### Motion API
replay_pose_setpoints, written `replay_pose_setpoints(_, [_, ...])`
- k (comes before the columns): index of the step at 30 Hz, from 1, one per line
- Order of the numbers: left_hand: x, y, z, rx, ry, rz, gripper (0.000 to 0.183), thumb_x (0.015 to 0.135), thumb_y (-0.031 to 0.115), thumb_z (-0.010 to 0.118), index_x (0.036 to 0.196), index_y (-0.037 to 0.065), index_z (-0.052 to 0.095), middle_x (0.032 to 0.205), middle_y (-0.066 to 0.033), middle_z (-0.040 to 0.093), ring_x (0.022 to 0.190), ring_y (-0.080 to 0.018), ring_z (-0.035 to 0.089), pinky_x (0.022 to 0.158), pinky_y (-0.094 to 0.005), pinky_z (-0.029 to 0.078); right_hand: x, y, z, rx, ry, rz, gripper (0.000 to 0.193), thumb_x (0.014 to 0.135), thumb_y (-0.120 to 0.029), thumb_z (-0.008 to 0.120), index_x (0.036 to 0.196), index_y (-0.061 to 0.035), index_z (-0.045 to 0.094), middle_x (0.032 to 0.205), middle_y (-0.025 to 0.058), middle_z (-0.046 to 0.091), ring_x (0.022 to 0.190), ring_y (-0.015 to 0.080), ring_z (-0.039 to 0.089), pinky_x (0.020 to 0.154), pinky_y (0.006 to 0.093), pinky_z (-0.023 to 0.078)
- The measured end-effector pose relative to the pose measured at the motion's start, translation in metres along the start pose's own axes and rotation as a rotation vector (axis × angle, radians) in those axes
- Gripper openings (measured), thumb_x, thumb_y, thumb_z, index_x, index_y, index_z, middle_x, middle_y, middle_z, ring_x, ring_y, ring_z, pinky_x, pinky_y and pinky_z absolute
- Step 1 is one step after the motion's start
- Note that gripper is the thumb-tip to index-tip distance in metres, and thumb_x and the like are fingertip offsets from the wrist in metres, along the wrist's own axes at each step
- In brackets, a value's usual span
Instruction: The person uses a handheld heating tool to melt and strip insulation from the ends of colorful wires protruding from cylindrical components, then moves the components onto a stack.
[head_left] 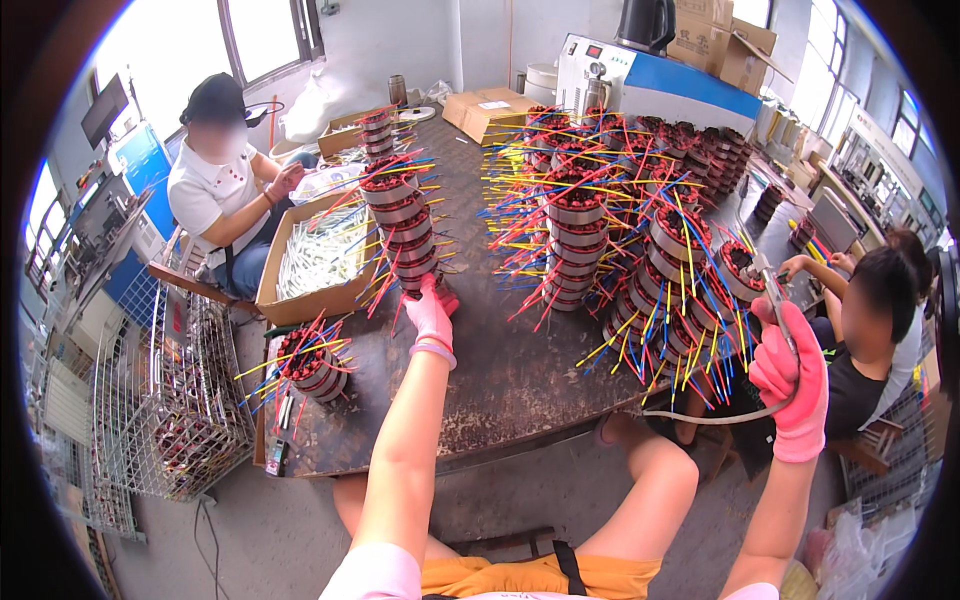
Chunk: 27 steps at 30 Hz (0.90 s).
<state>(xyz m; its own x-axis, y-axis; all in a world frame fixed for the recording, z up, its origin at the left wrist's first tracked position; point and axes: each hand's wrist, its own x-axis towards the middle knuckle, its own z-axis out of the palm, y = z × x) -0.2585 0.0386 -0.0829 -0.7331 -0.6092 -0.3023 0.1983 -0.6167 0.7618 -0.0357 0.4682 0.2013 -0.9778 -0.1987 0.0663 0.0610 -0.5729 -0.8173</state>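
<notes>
My left hand [432, 312], in a pink glove, grips the bottom of a tall stack of motor stators [410, 240] on the left half of the table. The stack has grey metal rings, dark red windings and red, blue and yellow wire leads sticking out, and it leans slightly. Raised at the right, my right hand [788, 372], also gloved in pink, is closed round a metal air gun [770, 275] with a grey hose [715, 418]. Its tip is near a stator [740, 268] at the table's right edge. A single stator [313, 368] sits at the front left corner.
Many stacked stators [577, 235] with protruding wires crowd the table's right half. A cardboard box of white sleeves [325, 250] stands left of my stack. One person [220, 180] sits at the left, another [870, 340] at the right. Wire baskets [185, 430] stand lower left.
</notes>
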Motion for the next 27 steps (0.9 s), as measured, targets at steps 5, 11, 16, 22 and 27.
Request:
replay_pose_setpoints(5, [0.024, -0.003, 0.025, 0.023, 0.044, 0.044, 0.058, 0.087, 0.023, 0.076, 0.132, 0.008, 0.044, 0.090, -0.0127, 0.066, 0.057, -0.0262, 0.063, 0.044, -0.0409, 0.054, 0.009, -0.008, -0.001, -0.057, 0.017, -0.018, 0.043, 0.108, -0.025, 0.038, 0.127, 0.0114, 0.049, 0.049, -0.0063, 0.026, 0.037, 0.0038, 0.020, 0.037, 0.0199, 0.020])
replay_pose_setpoints(11, [0.070, -0.010, 0.046, -0.010, 0.064, 0.057, 0.054, 0.085, 0.023, 0.077, 0.127, 0.008, 0.047, 0.094, -0.0122, 0.066, 0.058, -0.0250, 0.063, 0.044, -0.0407, 0.053, 0.023, -0.017, -0.007, -0.056, 0.016, -0.022, 0.043, 0.109, -0.026, 0.038, 0.129, 0.0106, 0.049, 0.050, -0.0054, 0.026, 0.036, 0.0046, 0.020, 0.038, 0.0207, 0.020])
replay_pose_setpoints(16, [0.100, -0.016, 0.062, 0.022, 0.119, 0.130, 0.049, 0.085, 0.026, 0.078, 0.120, 0.004, 0.053, 0.098, -0.0141, 0.066, 0.065, -0.0314, 0.067, 0.049, -0.0454, 0.059, 0.033, -0.020, -0.017, -0.027, 0.041, -0.039, 0.042, 0.108, -0.027, 0.038, 0.128, 0.0091, 0.050, 0.050, -0.0059, 0.024, 0.036, 0.0047, 0.020, 0.039, 0.0221, 0.019])
replay_pose_setpoints(22, [0.132, -0.019, 0.081, 0.036, 0.101, 0.156, 0.051, 0.084, 0.027, 0.079, 0.118, 0.001, 0.052, 0.098, -0.0145, 0.066, 0.064, -0.0309, 0.067, 0.049, -0.0440, 0.059, 0.042, -0.029, -0.024, -0.039, 0.172, -0.054, 0.041, 0.109, -0.027, 0.038, 0.129, 0.0067, 0.050, 0.050, -0.0058, 0.023, 0.037, 0.0063, 0.018, 0.040, 0.0222, 0.019])
replay_pose_setpoints(27, [0.171, -0.012, 0.087, -0.011, 0.030, 0.109, 0.057, 0.084, 0.027, 0.079, 0.127, 0.003, 0.050, 0.102, -0.0162, 0.066, 0.072, -0.0331, 0.068, 0.052, -0.0470, 0.060, 0.051, -0.032, -0.029, -0.134, 0.106, -0.087, 0.038, 0.109, -0.024, 0.038, 0.128, 0.0062, 0.051, 0.050, -0.0051, 0.024, 0.038, 0.0077, 0.018, 0.039, 0.0235, 0.018])
